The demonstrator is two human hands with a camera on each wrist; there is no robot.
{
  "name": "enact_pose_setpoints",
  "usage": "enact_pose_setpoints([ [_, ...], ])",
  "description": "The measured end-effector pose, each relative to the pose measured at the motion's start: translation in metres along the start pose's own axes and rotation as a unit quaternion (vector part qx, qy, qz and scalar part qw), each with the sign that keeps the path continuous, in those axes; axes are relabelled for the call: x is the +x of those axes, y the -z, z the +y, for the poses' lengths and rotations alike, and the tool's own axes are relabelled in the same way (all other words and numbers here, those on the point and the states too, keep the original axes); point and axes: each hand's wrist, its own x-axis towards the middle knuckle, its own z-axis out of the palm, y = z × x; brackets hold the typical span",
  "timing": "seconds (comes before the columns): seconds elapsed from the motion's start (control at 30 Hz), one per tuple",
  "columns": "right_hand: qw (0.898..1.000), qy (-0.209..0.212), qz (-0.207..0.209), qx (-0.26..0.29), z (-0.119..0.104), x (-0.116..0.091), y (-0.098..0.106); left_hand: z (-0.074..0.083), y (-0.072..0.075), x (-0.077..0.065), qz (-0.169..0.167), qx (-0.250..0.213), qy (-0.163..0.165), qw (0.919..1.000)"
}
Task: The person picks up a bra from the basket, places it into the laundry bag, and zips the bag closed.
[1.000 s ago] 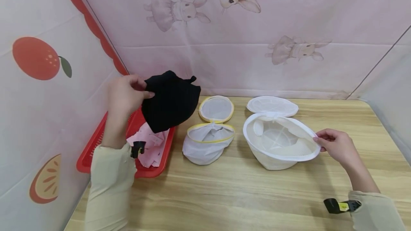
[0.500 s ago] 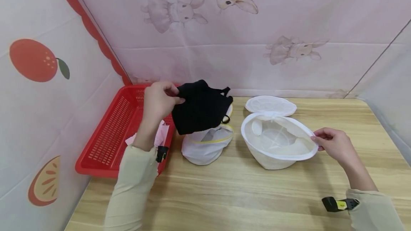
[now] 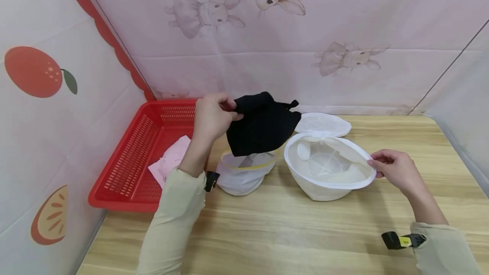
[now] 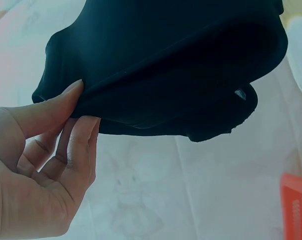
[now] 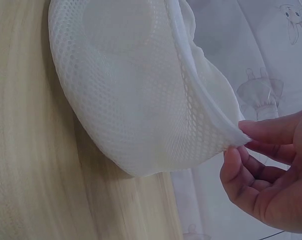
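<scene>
My left hand (image 3: 214,116) pinches a black stretchy garment (image 3: 263,127) by its edge, thumb against fingers. The garment hangs in the air over the small white mesh bag (image 3: 244,179) with a yellow rim, hiding that bag's lid. A small loop sticks out at the garment's far side. My right hand (image 3: 395,171) pinches the rim of a larger white mesh laundry bag (image 3: 324,190), whose mouth gapes upward. Its round lid (image 3: 322,124) lies folded back behind it. In the right wrist view, thumb and fingers grip the rim's corner, and the honeycomb mesh shows closely.
A red plastic basket (image 3: 127,169) with slotted sides stands at the left, with a pink cloth piece (image 3: 172,158) inside. Everything rests on a wood-grain table (image 3: 298,237). Printed rabbit sheeting (image 3: 275,71) rises directly behind the table.
My left hand has carried the black garment rightward from above the red basket to over the small bag, near the larger bag. My right hand keeps holding the larger bag's rim.
</scene>
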Motion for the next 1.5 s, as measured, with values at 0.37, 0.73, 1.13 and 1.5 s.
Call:
enact_pose_setpoints([
  [0.37,1.0,0.0,-0.002,0.005,-0.005,0.0,0.001,0.039,-0.034,0.006,-0.022,-0.037,-0.045,0.9981],
  [0.73,1.0,0.0,-0.004,0.015,-0.005,0.001,-0.002,0.05,-0.091,-0.003,-0.044,-0.048,-0.064,0.9958],
  [1.13,1.0,0.001,-0.002,0.021,-0.008,0.0,-0.005,0.022,-0.137,-0.018,-0.052,-0.047,-0.059,0.9958],
  [1.5,0.999,0.015,0.015,0.032,-0.006,0.002,-0.004,0.013,-0.148,-0.026,-0.046,-0.096,-0.054,0.9928],
])
